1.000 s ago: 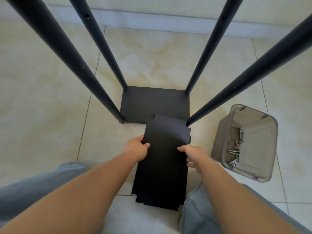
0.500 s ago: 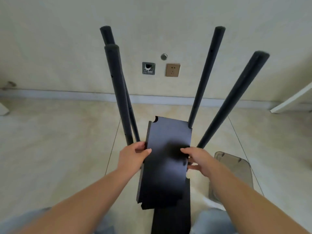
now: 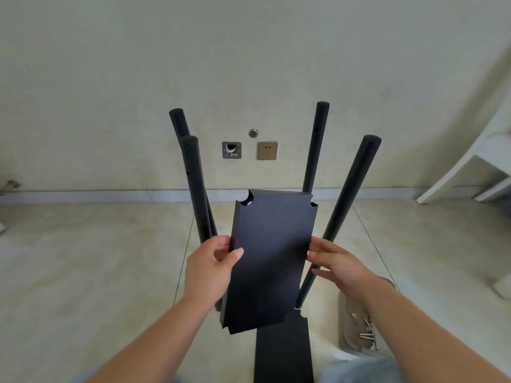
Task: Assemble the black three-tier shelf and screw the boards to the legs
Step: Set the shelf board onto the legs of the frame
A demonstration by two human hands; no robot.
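You hold the black board (image 3: 272, 255) up between the four legs (image 3: 345, 217).
Your left hand (image 3: 211, 268) pinches its left edge; your right hand (image 3: 336, 265) touches the right edge, fingers seemingly straight.

A beige tiled floor (image 3: 96, 272) carries a black board (image 3: 283, 352) and a screw bin (image 3: 349, 327).

Black board (image 3: 272, 255), black legs (image 3: 349, 205)
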